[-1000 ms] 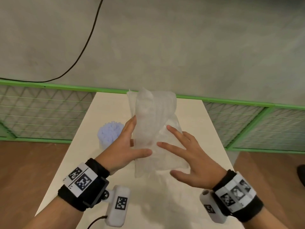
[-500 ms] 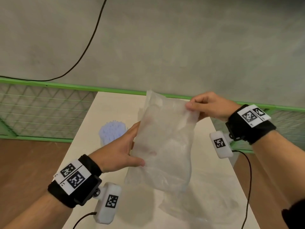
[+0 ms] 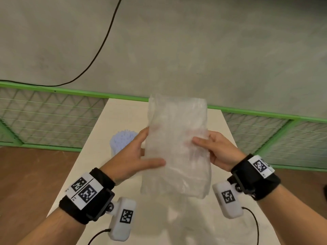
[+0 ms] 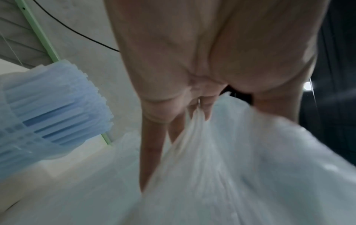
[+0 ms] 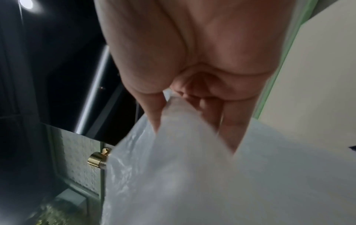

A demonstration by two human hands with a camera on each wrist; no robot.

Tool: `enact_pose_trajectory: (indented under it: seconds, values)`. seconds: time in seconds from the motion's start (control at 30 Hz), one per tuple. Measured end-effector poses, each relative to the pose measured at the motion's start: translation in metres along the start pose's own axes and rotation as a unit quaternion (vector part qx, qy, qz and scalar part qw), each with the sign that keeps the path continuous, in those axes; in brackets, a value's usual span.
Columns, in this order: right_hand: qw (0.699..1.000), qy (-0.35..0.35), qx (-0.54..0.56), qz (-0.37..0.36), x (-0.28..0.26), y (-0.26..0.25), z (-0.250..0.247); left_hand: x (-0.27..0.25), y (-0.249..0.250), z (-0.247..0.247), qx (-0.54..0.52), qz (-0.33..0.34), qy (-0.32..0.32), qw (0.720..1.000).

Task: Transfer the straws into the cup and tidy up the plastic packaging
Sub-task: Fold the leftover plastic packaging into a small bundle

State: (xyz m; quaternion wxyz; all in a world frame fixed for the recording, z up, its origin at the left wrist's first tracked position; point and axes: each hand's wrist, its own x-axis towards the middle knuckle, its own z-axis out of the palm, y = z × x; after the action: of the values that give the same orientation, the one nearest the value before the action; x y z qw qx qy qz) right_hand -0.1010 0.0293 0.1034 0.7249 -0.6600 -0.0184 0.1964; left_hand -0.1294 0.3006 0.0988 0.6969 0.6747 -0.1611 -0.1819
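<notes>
A clear, crinkled plastic bag [image 3: 177,145] is held upright above the table between both hands; it looks empty. My left hand [image 3: 141,154] pinches its left edge, thumb in front and fingers behind. My right hand [image 3: 207,144] pinches its right edge the same way. The wrist views show the plastic bag [image 4: 212,167] and the plastic bag [image 5: 212,175] running between thumb and fingers. A bundle of pale blue straws [image 3: 123,140] stands upright in a clear cup on the table behind my left hand; the straws [image 4: 57,106] also show in the left wrist view.
The cream table [image 3: 109,156] is narrow and runs away from me to a green-framed mesh fence [image 3: 53,117] below a grey wall. A black cable [image 3: 99,52] hangs on the wall. Brown floor lies on both sides of the table.
My right hand came down from the bag's top right corner to its right edge at mid height. The bag now stands straighter. My left hand kept its hold.
</notes>
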Motion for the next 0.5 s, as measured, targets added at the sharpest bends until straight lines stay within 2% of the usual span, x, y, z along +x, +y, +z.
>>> enact_pose_trajectory:
  seconds: [0.07,0.13,0.3,0.5]
  values:
    - [1.000,-0.011,0.007,-0.014,-0.005,-0.002,0.003,0.002,0.005,-0.006,-0.055,-0.009,0.059,0.997]
    - [0.999,-0.038,-0.004,-0.012,-0.009,-0.003,0.003,0.007,0.013,-0.014,-0.049,0.010,0.102,0.993]
    - [0.998,-0.063,-0.012,-0.009,-0.014,-0.005,0.006,0.022,0.035,-0.015,-0.020,0.024,0.100,0.994]
    - [0.998,-0.068,-0.012,-0.006,-0.019,-0.001,0.007,0.030,0.049,-0.026,0.049,0.046,0.190,0.980]
